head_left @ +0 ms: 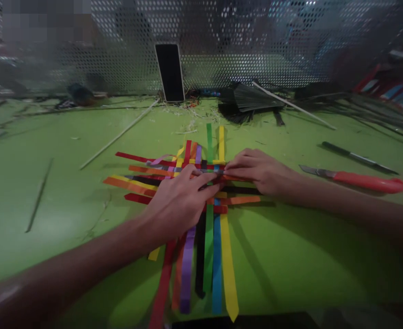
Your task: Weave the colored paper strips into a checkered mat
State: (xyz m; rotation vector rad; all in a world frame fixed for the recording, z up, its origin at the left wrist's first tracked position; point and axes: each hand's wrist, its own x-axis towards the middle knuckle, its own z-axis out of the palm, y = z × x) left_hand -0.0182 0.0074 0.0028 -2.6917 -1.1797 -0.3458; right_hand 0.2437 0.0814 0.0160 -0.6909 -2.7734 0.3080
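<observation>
Colored paper strips are woven crosswise into a mat, with long loose ends such as the yellow strip (230, 265), blue strip (217, 269), green strip (208, 260) and purple strip (188, 269) pointing toward me. My left hand (181, 196) lies over the woven middle and hides much of it. Its fingertips come together on a thin strip near the weave's right side. At the upper right edge, my right hand (259, 172) has its fingers closed on a strip end close to the left fingertips. Orange strip ends (119, 185) stick out to the left.
On the green table (307, 269), a red-handled knife (366, 181) and a dark pen-like stick (359, 157) lie at right. A phone (170, 73) leans against a perforated metal panel (256, 41). Dark dried leaf pieces (252, 98), scraps and a thin stick (119, 135) lie about.
</observation>
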